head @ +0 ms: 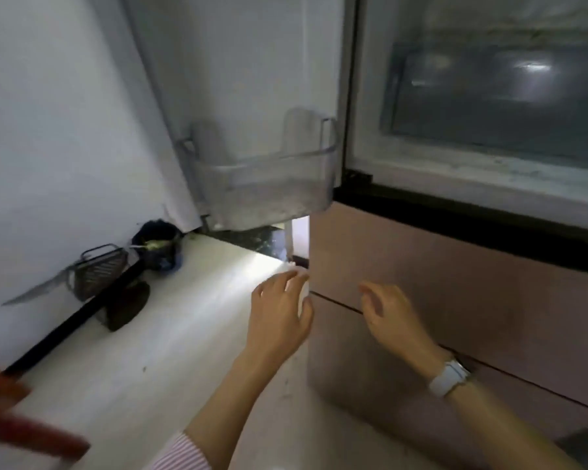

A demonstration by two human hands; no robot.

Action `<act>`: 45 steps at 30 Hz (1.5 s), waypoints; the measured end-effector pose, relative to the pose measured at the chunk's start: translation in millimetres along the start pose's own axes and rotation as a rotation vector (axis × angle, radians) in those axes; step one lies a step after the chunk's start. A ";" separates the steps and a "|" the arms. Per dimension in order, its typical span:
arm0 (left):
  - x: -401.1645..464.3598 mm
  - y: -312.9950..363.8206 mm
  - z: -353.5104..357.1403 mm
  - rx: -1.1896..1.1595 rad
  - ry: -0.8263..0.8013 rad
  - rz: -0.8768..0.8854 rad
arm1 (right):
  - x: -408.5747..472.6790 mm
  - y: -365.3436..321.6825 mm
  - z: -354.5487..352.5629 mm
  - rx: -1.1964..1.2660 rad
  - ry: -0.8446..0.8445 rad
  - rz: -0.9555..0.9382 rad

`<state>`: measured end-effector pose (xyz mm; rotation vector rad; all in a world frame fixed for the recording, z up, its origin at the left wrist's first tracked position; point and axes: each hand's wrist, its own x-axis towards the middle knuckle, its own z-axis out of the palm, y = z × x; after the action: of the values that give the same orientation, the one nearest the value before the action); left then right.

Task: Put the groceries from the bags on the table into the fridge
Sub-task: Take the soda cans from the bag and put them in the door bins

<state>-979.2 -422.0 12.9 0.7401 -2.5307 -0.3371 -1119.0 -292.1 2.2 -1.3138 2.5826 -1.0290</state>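
Two hands worked low at the fridge (352, 96), with no groceries held in either. Hovered the right hand (387, 310) at five o'clock, fingers spread and relaxed, clasping nothing, just beside the dark seam between two smooth pink drawer fronts (455, 273). Set the left hand (280, 305) at six o'clock against the left edge of those fronts, fingers loosely curved at the corner; could not tell whether it gripped or merely touched. Saw no groceries and no bags anywhere, so presumably off at the table, out of view. Noted the white upper door (252, 62) open at twelve o'clock, its clear plastic door bin (265, 178) showing nothing inside, and a glass-fronted crisper drawer (489, 96) at two o'clock. Judged the pink front stiff, slick and handleless, probably heavy on its runners: best taken by hooking fingertips into the seam or side edge and pulling evenly. Passed over a blurred knife (38, 293), wire basket (99, 269) and dark pot (158, 244) at nine o'clock.
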 end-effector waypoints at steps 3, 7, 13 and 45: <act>-77.5 -86.4 -39.7 0.082 -0.092 -0.281 | -23.4 -65.5 75.9 0.022 -0.245 -0.091; -189.6 -189.3 -112.4 0.175 -0.095 -0.598 | -68.1 -177.6 173.5 0.074 -0.447 -0.260; -311.4 -290.0 -222.8 0.258 0.037 -0.939 | -116.9 -341.5 282.2 0.138 -0.705 -0.519; -370.8 -858.4 -421.7 0.272 -0.190 -1.000 | -45.8 -828.9 741.3 0.123 -1.038 -0.681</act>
<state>-112.0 -963.2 -72.5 2.1431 -2.1828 -0.3868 -261.0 -994.5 -93.1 -2.0038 1.3187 -0.3184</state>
